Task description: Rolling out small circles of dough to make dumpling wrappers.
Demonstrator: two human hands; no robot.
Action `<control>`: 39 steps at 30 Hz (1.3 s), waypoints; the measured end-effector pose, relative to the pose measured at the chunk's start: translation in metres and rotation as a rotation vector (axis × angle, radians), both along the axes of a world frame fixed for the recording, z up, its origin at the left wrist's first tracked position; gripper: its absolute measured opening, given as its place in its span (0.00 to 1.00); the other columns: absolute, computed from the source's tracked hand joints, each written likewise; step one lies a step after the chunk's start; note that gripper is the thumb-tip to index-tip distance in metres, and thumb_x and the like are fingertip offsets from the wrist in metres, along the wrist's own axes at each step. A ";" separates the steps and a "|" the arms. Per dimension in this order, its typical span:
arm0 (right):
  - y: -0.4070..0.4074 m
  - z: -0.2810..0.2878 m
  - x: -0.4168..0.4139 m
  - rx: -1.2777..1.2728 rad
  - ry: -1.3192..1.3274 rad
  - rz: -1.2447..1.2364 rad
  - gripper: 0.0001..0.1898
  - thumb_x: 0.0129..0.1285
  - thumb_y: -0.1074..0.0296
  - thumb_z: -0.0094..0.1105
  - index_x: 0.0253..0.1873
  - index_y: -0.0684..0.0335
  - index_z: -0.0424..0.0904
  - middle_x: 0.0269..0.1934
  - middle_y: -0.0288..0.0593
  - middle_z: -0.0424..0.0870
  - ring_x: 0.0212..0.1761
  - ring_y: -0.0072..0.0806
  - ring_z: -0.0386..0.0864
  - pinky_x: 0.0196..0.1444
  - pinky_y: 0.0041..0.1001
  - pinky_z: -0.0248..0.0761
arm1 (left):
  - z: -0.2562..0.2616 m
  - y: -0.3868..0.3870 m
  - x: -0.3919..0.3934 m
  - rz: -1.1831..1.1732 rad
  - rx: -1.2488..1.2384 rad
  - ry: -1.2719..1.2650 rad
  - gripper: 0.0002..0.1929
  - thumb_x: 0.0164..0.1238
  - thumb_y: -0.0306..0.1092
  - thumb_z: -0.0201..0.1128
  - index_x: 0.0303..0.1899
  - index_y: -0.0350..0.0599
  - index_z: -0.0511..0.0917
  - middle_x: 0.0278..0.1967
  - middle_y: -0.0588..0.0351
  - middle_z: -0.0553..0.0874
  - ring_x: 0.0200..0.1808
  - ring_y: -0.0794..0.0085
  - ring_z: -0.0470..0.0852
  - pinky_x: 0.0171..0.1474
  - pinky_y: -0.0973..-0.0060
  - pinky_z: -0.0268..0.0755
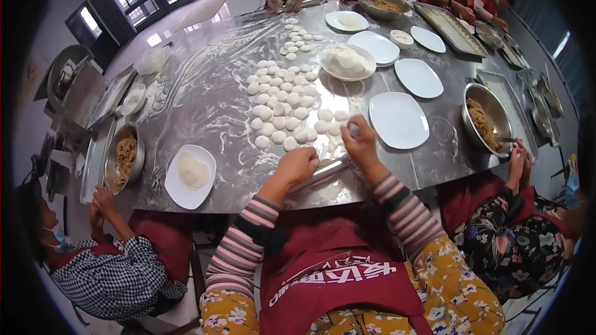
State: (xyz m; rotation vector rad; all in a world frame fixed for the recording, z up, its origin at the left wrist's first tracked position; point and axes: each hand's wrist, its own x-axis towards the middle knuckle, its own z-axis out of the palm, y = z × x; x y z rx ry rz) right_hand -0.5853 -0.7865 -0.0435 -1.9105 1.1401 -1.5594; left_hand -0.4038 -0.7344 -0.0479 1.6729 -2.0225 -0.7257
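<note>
My left hand (298, 166) is curled in a fist low over the steel table near its front edge; whether it holds something is hidden. My right hand (362, 144) is closed around a grey rounded thing (354, 129), perhaps the end of a rolling pin; most of it is covered by the fingers. Below and between both hands lies a shiny metal bar or roller (326, 172). Just beyond them, several small flattened dough pieces (324, 115) rest on floured steel. A larger group of dough pieces (279, 102) spreads farther off to the left.
A square white plate (399, 121) lies right of my right hand, a flour bowl (348, 63) behind it. Rolled wrappers (192, 170) sit on a plate at left. Steel bowls of filling (125, 158) (484, 121) stand on both sides. Co-workers sit left and right; others stand across.
</note>
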 end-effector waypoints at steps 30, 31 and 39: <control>0.020 -0.003 -0.004 -0.085 0.047 -0.096 0.08 0.54 0.77 0.61 0.35 0.64 0.70 0.22 0.49 0.74 0.20 0.43 0.74 0.24 0.32 0.67 | -0.014 -0.015 -0.006 -0.071 0.101 0.122 0.10 0.58 0.33 0.58 0.34 0.35 0.77 0.29 0.42 0.82 0.33 0.54 0.80 0.37 0.64 0.70; 0.042 -0.008 -0.017 -0.035 0.026 -0.109 0.08 0.53 0.77 0.61 0.35 0.64 0.70 0.22 0.49 0.73 0.20 0.43 0.75 0.24 0.32 0.67 | -0.017 -0.014 -0.005 -0.060 0.070 0.126 0.09 0.58 0.33 0.59 0.34 0.35 0.76 0.29 0.43 0.81 0.33 0.55 0.80 0.37 0.64 0.70; -0.007 0.002 0.010 -0.035 0.014 -0.057 0.08 0.55 0.76 0.60 0.37 0.62 0.70 0.22 0.52 0.74 0.22 0.46 0.76 0.24 0.34 0.67 | -0.009 -0.016 -0.010 -0.035 -0.001 0.101 0.09 0.58 0.33 0.59 0.35 0.36 0.76 0.30 0.44 0.82 0.34 0.56 0.81 0.38 0.67 0.70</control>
